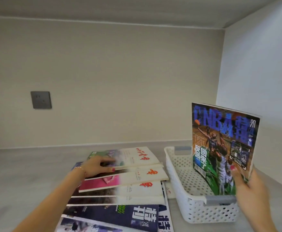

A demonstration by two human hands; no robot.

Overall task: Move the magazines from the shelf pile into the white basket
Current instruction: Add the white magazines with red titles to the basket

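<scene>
White basket [182,174] on shelf [28,178], mostly empty inside, right wall close. Magazine pile [128,186] fanned out just left of basket, almost touching. Grey socket [41,99] on back wall. Right hand [249,186] grips NBA mag [220,148] upright, bottom edge in basket. Left hand [96,166] flat on top mag, fingers spread.

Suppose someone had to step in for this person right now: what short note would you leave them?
Right hand: holds the NBA magazine upright in the white basket, not yet let go.
Left hand: rests on the top magazine of the fanned pile on the shelf, left of the basket.
Done: only this first magazine is in the basket.
Left: release it, then move the rest of the pile.
</scene>
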